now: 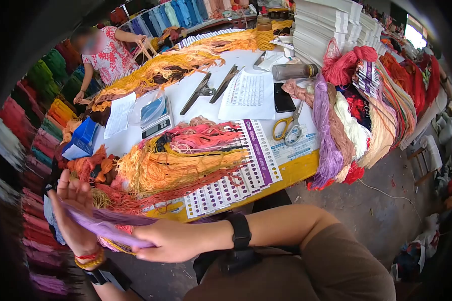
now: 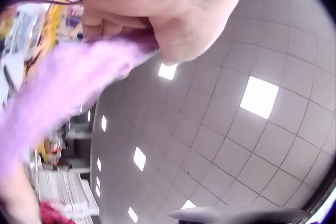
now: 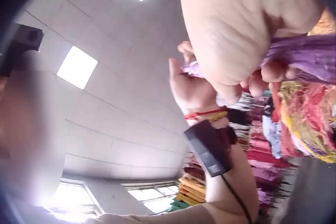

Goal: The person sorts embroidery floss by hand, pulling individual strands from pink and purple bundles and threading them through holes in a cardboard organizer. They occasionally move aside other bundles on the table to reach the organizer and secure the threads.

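Note:
A skein of purple yarn (image 1: 103, 228) stretches between the two hands above the table's near left edge. My left hand (image 1: 78, 218) is raised, fingers loosely extended and slightly bent, with the yarn lying across it near the thumb. My right hand (image 1: 173, 241) grips the yarn's other end, fingers curled round it. In the left wrist view the pale purple strands (image 2: 68, 87) run from beside the left thumb, blurred. The right wrist view has darker purple yarn (image 3: 310, 58) passing under the right hand (image 3: 247, 29), with the left hand (image 3: 194, 90) behind.
Orange and pink yarn bundles (image 1: 186, 160) lie on punched cards (image 1: 213, 198) at the table's near edge. Beyond are scissors (image 1: 289, 128), a phone (image 1: 284, 98), clips, a scale (image 1: 156, 124) and papers. More skeins hang at the right. Another person (image 1: 110, 55) handles yarn across the table.

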Tool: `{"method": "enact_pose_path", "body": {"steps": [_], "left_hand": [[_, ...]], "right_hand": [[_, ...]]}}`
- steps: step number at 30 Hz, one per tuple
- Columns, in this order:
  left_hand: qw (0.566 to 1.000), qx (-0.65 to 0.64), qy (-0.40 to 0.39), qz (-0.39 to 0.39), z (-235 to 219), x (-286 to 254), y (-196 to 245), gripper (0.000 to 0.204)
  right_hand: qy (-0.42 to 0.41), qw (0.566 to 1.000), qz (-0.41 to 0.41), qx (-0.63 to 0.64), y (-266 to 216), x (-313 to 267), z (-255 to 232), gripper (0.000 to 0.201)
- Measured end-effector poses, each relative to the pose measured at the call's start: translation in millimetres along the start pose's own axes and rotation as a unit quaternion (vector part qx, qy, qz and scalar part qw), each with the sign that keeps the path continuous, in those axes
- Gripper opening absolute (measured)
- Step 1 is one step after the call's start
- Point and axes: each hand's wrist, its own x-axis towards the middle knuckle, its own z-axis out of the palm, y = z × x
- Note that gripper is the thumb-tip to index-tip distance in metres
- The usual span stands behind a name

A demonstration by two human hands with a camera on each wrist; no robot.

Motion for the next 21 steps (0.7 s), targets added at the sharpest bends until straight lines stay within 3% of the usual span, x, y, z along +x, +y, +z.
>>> {"method": "enact_pose_path", "body": {"steps": [1,3,4,5,6,7,9,11,12,13,16,18,19,21], "left_hand": [[1.000,-0.030,0.003,0.001,3.8,-2.2,-1.3,0.064],[0.979,-0.048,-0.189,-0.052,6.7,-24.4,-25.2,0.077],[0.965,0.079,-0.160,-0.194,-2.4,-30.3,-33.8,0.086],[0.952,-0.031,-0.273,-0.137,10.6,-47.4,-48.9,0.085],[0.961,-0.018,-0.268,-0.068,9.7,-45.8,-46.3,0.083],[0.966,-0.002,-0.257,-0.001,9.7,-40.9,-42.3,0.081],[0.972,-0.129,-0.188,-0.056,10.1,-32.9,-22.1,0.071],[0.983,-0.103,-0.147,-0.043,-4.0,-17.7,-10.6,0.059],[0.991,-0.093,-0.090,-0.039,-8.4,-11.4,-3.2,0.053],[0.995,-0.083,-0.037,-0.033,-12.1,-5.7,5.5,0.047],[0.997,-0.067,0.019,0.021,-23.9,8.1,33.9,0.043],[0.997,-0.021,0.051,0.061,-26.6,14.1,54.7,0.042],[0.992,0.009,0.091,0.088,-21.2,15.5,62.9,0.041],[0.991,0.024,0.085,0.102,-27.5,20.6,77.6,0.041]], "right_hand": [[-0.031,0.999,0.009,0.001,-27.7,5.8,-11.2,0.026],[-0.051,0.986,-0.058,0.147,-50.1,16.1,-20.8,0.026],[-0.048,0.978,-0.038,0.199,-43.3,19.3,-21.1,0.026],[-0.048,0.966,-0.017,0.252,-36.0,22.7,-20.4,0.026],[-0.078,0.962,0.080,0.249,-39.8,21.5,-36.0,0.026],[-0.074,0.965,0.085,0.237,-24.9,22.1,-37.1,0.027],[-0.067,0.976,0.113,0.175,-5.2,19.8,-40.9,0.027],[-0.067,0.989,0.122,0.048,5.3,21.0,-47.1,0.029],[-0.080,0.981,0.163,0.062,2.9,22.4,-52.1,0.030],[-0.054,0.987,0.123,0.085,10.1,22.4,-51.3,0.032],[-0.062,0.979,0.166,0.103,19.1,26.6,-56.3,0.033],[-0.055,0.980,0.190,0.019,28.3,26.6,-55.0,0.035],[-0.061,0.980,0.188,0.024,33.4,25.7,-53.4,0.035],[-0.043,0.974,0.208,0.083,44.8,24.0,-49.1,0.036]]}}
